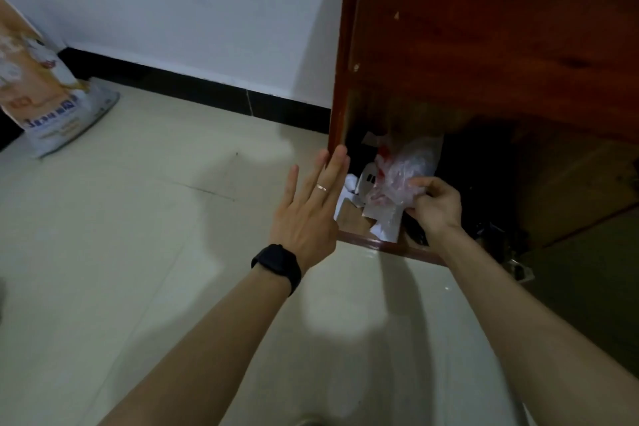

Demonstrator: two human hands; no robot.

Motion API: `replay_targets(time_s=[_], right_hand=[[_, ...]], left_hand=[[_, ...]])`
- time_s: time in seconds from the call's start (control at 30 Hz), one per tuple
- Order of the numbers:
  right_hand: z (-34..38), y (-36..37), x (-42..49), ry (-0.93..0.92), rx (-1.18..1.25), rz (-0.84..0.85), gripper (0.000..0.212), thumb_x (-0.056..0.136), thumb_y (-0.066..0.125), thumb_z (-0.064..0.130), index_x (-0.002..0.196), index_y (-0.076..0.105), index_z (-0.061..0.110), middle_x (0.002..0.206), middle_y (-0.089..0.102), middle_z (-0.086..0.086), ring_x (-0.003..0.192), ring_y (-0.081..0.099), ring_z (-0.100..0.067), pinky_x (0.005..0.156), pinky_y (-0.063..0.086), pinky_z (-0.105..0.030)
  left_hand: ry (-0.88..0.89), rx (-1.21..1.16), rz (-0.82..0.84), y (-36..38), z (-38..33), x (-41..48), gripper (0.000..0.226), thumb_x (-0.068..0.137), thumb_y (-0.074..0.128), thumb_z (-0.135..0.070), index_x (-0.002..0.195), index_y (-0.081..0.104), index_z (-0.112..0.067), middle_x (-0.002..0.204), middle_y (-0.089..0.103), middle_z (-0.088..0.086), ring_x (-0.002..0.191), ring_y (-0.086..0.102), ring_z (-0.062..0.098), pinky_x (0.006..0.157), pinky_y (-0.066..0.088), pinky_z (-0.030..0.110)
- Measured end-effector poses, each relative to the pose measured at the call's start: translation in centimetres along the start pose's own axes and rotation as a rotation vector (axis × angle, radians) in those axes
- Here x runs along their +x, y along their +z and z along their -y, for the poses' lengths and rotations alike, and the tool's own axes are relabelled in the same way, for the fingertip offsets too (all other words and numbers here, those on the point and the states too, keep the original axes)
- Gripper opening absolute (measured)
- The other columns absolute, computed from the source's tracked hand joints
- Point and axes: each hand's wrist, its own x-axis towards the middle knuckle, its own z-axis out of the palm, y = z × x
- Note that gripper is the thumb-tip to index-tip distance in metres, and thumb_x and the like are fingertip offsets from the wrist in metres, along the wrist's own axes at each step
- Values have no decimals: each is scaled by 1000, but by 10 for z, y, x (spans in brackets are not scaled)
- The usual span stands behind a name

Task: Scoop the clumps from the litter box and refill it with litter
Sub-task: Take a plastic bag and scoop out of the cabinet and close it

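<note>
A crumpled clear plastic bag (403, 173) with red print sits in the low opening of a dark wooden cabinet (484, 45). My right hand (437, 206) reaches into that opening and pinches the bag's lower edge. My left hand (309, 211) is flat with fingers spread, its fingertips touching the cabinet's left front edge; it holds nothing. A large litter bag (41, 86), white and orange with printed text, leans against the wall at the far left. No litter box or scoop is visible.
White papers, a small white device (368, 181) and a brown cardboard piece (351, 218) lie on the cabinet's bottom shelf. The floor (138, 252) is pale tile with a black baseboard (207, 86) along the white wall. The cabinet's inside to the right is dark.
</note>
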Motion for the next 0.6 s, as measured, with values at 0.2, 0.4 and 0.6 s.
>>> replay_targets(time_s=[0.2, 0.4, 0.6], right_hand=[[12, -33, -45, 35, 196, 65, 34, 84, 50, -18, 84, 63, 13, 94, 70, -9, 91, 67, -27, 83, 58, -40], [-25, -56, -101, 53, 83, 221, 18, 82, 54, -21, 91, 63, -9, 90, 68, -15, 81, 63, -21, 74, 56, -25], [-45, -47, -126, 56, -199, 471, 37, 82, 51, -19, 80, 71, 12, 79, 68, 2, 72, 61, -11, 69, 50, -19]], left_hand=[[-61, -211, -69, -5, -26, -10, 83, 87, 55, -25, 157, 11, -15, 163, -12, 3, 151, -2, 25, 118, 16, 55], [-442, -1348, 158, -20, -69, -27, 48, 90, 66, -45, 132, 43, -49, 123, 61, -14, 105, 62, 0, 82, 50, 12], [-646, -1165, 338, 6, -55, -57, 26, 82, 72, -24, 106, 66, -32, 92, 69, -14, 86, 67, 10, 81, 55, 26]])
